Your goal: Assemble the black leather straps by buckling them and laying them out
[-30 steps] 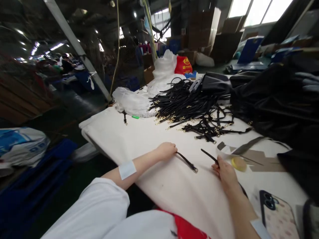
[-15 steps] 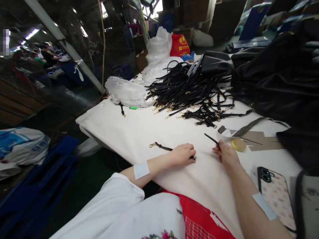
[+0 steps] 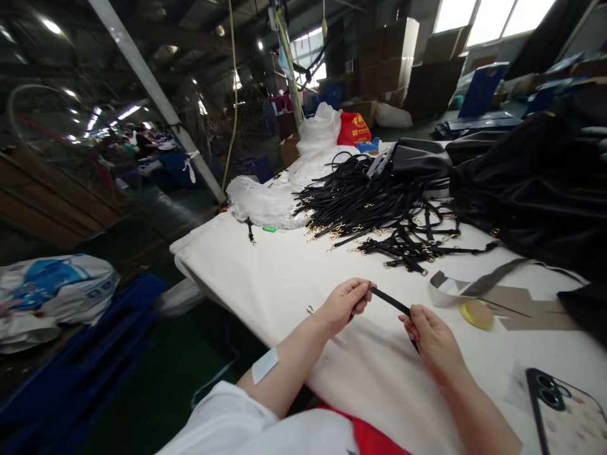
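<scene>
Between my two hands a thin black strap (image 3: 391, 301) is stretched just above the white-covered table (image 3: 265, 278). My left hand (image 3: 345, 304) pinches its left end. Farther along, my right hand (image 3: 429, 332) is closed round the strap, and a tail of it hangs below the fingers. Left of my left wrist a gold clasp (image 3: 310, 309) shows, with the rest of its piece hidden behind my forearm and hand. Beyond my hands lies a large heap of black straps (image 3: 360, 196) with gold clasps. Several short buckled straps (image 3: 403, 251) lie at its near edge.
On the right are a yellow round thing (image 3: 477, 314), flat brown card pieces (image 3: 516, 303), a grey-and-white strip and a phone (image 3: 569, 411). Black sheet material (image 3: 545, 189) is piled at the right back. Clear plastic bags (image 3: 265, 199) lie at the left back.
My left hand has risen from the table and now grips the strap that my right hand held alone. The hands are closer together. The view has tilted up.
</scene>
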`<move>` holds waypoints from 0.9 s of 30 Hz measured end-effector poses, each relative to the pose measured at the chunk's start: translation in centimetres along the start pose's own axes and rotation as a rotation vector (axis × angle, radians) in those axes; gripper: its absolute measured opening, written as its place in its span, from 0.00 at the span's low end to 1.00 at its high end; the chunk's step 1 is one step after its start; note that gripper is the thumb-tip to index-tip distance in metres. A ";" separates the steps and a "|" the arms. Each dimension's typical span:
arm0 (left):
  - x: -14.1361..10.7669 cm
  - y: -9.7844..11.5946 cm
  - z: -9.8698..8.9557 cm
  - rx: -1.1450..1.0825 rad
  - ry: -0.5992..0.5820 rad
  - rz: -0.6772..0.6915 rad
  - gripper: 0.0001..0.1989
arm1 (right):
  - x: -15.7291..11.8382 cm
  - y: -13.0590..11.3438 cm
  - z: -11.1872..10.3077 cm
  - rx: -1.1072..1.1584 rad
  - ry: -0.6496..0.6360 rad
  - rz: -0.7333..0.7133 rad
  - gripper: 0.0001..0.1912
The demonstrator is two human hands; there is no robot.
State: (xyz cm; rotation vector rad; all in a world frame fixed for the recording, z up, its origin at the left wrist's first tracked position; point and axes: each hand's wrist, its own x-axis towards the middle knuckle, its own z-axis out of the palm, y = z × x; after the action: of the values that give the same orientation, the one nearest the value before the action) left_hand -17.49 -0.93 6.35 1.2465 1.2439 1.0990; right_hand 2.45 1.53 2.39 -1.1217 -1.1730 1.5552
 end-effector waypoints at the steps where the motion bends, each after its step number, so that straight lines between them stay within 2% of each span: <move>1: -0.3 0.6 -0.1 -0.144 0.005 -0.008 0.32 | -0.1 0.1 0.2 0.003 -0.010 0.007 0.25; 3: -0.9 1.7 -0.1 -0.421 -0.001 -0.028 0.30 | -0.3 0.1 0.5 0.006 -0.023 0.016 0.26; 5: -1.4 2.5 -0.1 -0.532 -0.022 -0.036 0.27 | -0.5 0.1 0.7 0.010 -0.029 0.017 0.26; 13: -2.0 3.0 0.1 -0.427 -0.031 -0.019 0.26 | -1.4 -1.5 1.6 0.015 -0.047 0.006 0.27; 20: -2.4 4.2 1.0 -0.334 -0.007 0.001 0.22 | -1.9 -2.7 2.2 0.109 -0.078 -0.008 0.27; 23: -2.5 4.7 0.6 -0.380 0.007 -0.020 0.22 | -2.2 -3.2 2.2 0.156 -0.117 0.008 0.28; 27: -2.4 5.1 -0.1 -0.400 0.070 0.018 0.20 | -2.6 -3.9 2.3 0.162 -0.169 0.013 0.28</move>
State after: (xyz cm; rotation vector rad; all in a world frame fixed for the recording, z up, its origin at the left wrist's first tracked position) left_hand -17.39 -3.11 11.60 0.9224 1.0009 1.3377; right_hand 1.27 -0.77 6.91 -0.9074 -1.1278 1.7491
